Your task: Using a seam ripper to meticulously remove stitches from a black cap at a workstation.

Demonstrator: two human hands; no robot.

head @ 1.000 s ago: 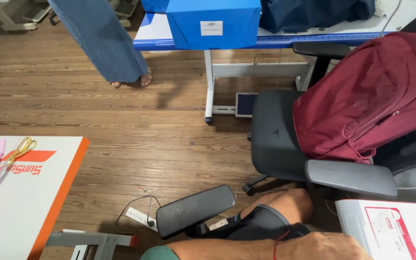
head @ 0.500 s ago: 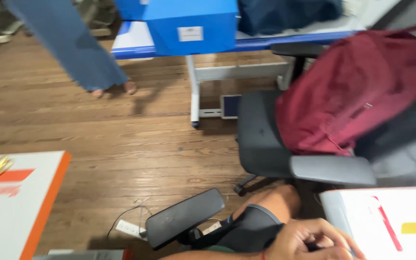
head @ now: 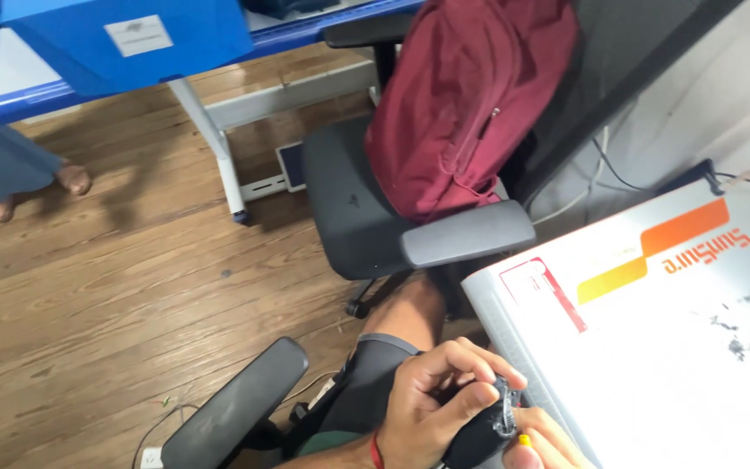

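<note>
— What's different from a moment ago?

— The view has swung right. The pink cloth and scissors are gone from sight, and the white tabletop (head: 670, 347) with the orange stripe now fills the right side.

— And the hands?

— Both have come into view low in the frame. The left hand (head: 431, 404) has its grip closed around a small dark object (head: 483, 430), just beside the tabletop's edge. The right hand (head: 544, 447) touches it; whether its grip is closed, I cannot tell.

— So handling is under way, over the lap.
</note>
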